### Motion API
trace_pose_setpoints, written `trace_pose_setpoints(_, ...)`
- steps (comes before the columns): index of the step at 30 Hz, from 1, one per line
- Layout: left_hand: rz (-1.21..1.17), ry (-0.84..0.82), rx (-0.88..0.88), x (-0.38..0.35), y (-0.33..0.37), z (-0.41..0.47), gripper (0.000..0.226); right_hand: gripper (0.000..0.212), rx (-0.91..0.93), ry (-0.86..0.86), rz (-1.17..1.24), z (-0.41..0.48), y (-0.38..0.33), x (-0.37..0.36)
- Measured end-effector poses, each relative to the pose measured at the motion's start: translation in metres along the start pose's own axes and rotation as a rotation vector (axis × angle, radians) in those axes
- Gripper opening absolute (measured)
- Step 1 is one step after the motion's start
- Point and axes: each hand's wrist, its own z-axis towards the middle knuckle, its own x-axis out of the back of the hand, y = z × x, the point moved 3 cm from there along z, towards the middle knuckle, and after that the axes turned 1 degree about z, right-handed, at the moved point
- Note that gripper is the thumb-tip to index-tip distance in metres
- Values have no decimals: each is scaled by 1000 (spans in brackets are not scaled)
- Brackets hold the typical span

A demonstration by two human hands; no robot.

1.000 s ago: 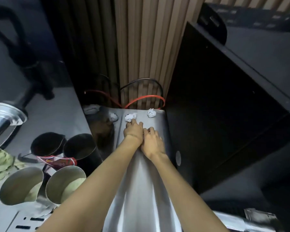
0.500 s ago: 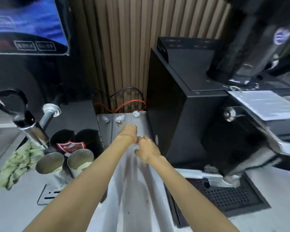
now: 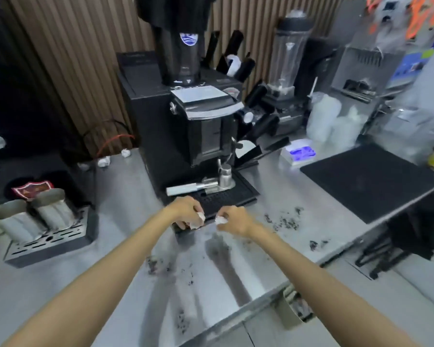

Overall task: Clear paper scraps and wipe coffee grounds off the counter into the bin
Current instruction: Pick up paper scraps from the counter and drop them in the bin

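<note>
My left hand (image 3: pixel 186 212) holds white paper scraps (image 3: pixel 198 220) in curled fingers above the steel counter (image 3: pixel 236 266). My right hand (image 3: pixel 234 220) pinches another white paper scrap (image 3: pixel 220 219) close beside it. Both hands hover just in front of the grinder's black drip tray (image 3: pixel 226 196). Two crumpled scraps (image 3: pixel 104 161) lie at the back of the counter by the wall, with a third, greyer one (image 3: pixel 83 166) to their left. Dark coffee grounds (image 3: pixel 283 221) are scattered right of my hands, and more grounds (image 3: pixel 158 262) lie nearer me. A bin (image 3: pixel 295 306) shows below the counter's front edge.
A black coffee grinder (image 3: pixel 186 116) stands behind the hands. Two steel jugs (image 3: pixel 35 216) sit on a drip grate at the left. A black mat (image 3: pixel 368 179) and a small scale (image 3: pixel 298 152) lie at the right, a blender (image 3: pixel 288 58) further back.
Both hands have pulled back from the narrow gap beside the grinder to the front of the counter, now holding white scraps. The view has swung right and widened.
</note>
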Motion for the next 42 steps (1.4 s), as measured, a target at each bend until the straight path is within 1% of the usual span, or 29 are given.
trace_pose_setpoints(5,26,-76,-196,-99,122,-15,35,34,-153,117,63,-90,107,38)
trace_pose_setpoints(8,29,-145,-265,-157,184,-20,32,33,-280,189,97,-138,166,54)
trace_pose_setpoints(11,18,-200,-331,-206,229,-22,31,32,-417,243,100,-176,221,60)
trace_pose_setpoints(15,95,-218,-393,-271,263,-4,25,36,-588,298,148,-203,292,47)
trace_pose_setpoints(19,187,-258,-415,-346,269,50,37,41,-670,364,174,-191,363,11)
trace_pose_setpoints(21,194,-227,-411,-385,260,89,36,38,-690,396,185,-174,403,-18)
trace_pose_setpoints(23,177,-180,-391,-429,243,130,37,37,-706,380,188,-153,444,-56)
trace_pose_setpoints(26,120,-67,-359,-492,212,188,36,37,-707,354,204,-116,505,-119)
trace_pose_setpoints(30,86,-40,-385,-554,181,253,35,34,-655,391,163,-72,565,-176)
trace_pose_setpoints(33,106,-16,-416,-573,170,285,35,39,-635,408,161,-47,595,-192)
trace_pose_setpoints(36,109,13,-407,-574,166,302,46,44,-644,432,164,-36,609,-195)
trace_pose_setpoints(39,90,2,-365,-566,169,299,49,44,-646,432,146,-42,607,-187)
trace_pose_setpoints(42,132,-72,-368,-551,185,273,45,40,-660,402,187,-63,590,-167)
